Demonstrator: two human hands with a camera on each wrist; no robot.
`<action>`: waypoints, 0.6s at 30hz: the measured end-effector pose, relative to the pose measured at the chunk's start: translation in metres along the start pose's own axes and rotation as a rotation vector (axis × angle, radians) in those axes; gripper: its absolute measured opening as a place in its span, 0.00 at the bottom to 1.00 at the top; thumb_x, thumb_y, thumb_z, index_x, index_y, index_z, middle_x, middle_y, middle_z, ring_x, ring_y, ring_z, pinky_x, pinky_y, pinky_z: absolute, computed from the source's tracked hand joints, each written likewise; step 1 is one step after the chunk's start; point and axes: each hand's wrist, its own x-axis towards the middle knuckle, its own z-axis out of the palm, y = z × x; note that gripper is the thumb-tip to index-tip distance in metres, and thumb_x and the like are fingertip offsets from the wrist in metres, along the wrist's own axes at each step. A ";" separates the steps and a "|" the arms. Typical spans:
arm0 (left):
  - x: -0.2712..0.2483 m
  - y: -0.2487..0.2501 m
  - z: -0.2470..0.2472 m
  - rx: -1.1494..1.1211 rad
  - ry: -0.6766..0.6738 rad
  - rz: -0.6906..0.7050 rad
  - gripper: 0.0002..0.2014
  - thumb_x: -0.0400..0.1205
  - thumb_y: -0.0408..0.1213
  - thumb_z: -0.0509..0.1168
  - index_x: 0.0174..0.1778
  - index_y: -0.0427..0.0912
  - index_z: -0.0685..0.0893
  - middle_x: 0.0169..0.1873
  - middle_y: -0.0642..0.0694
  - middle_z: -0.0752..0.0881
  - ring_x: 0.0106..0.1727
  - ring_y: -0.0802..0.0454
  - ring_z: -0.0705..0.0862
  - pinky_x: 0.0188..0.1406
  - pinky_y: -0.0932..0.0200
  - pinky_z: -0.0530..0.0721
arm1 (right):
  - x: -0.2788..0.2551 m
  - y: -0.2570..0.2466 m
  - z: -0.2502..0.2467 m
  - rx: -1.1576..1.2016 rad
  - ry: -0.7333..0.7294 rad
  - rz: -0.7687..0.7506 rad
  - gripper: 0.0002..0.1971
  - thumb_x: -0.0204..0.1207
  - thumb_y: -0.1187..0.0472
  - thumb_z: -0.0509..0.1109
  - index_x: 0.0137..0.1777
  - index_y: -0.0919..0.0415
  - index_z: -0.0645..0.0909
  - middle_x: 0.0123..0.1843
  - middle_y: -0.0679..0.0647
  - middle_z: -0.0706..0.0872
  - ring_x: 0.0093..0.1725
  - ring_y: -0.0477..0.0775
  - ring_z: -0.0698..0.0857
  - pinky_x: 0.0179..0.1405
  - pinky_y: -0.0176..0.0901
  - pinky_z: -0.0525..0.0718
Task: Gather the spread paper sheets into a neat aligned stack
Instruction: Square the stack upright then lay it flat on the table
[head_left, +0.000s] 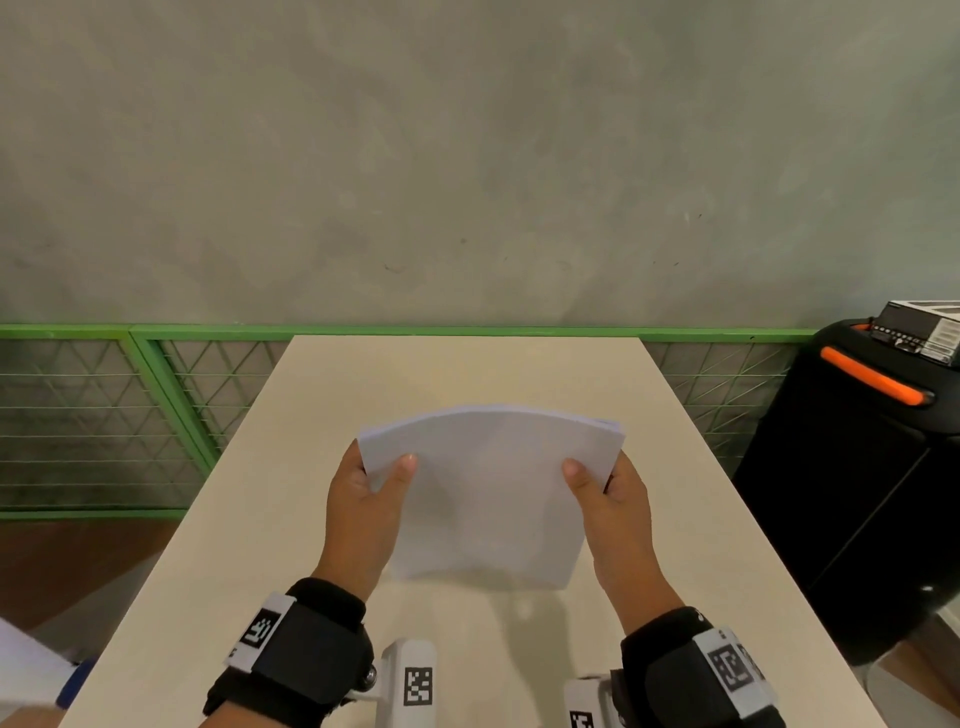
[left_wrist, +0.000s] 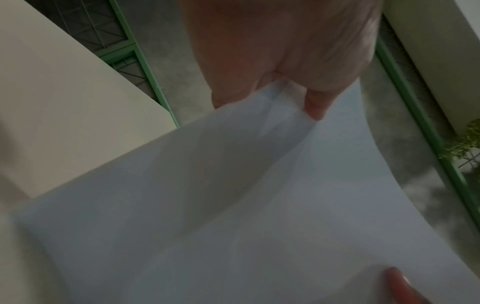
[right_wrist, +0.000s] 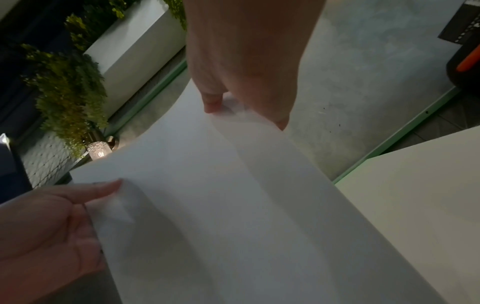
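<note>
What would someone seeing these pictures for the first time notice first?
The white paper stack at the middle of the beige table, bowed upward. The left hand and right hand grip its two side edges, thumbs on top. At the far right stands a black bin with an orange handle, and a green mesh fence runs behind the table.

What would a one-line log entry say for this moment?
stage: squaring up | paper stack: gathered, bowed, lower edge near table | left hand: grips left side | right hand: grips right side
</note>
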 end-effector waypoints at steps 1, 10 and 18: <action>0.001 -0.001 -0.001 0.004 0.001 0.002 0.10 0.78 0.32 0.67 0.48 0.53 0.80 0.48 0.47 0.87 0.50 0.47 0.85 0.52 0.52 0.83 | 0.000 -0.001 0.001 0.000 0.003 -0.007 0.11 0.70 0.58 0.71 0.51 0.45 0.80 0.49 0.52 0.87 0.47 0.55 0.85 0.44 0.47 0.83; 0.005 -0.004 -0.001 -0.015 0.018 -0.015 0.10 0.79 0.32 0.66 0.52 0.50 0.79 0.49 0.47 0.85 0.49 0.49 0.84 0.49 0.55 0.80 | 0.001 0.002 0.000 0.065 -0.028 0.007 0.26 0.72 0.59 0.69 0.71 0.52 0.71 0.64 0.54 0.83 0.59 0.54 0.84 0.53 0.49 0.84; 0.003 -0.020 -0.004 -0.044 -0.053 -0.098 0.23 0.64 0.46 0.71 0.56 0.47 0.81 0.51 0.45 0.87 0.51 0.47 0.86 0.49 0.54 0.80 | 0.001 0.010 -0.002 0.116 -0.102 0.087 0.26 0.68 0.58 0.70 0.68 0.54 0.75 0.62 0.57 0.85 0.57 0.55 0.85 0.48 0.43 0.83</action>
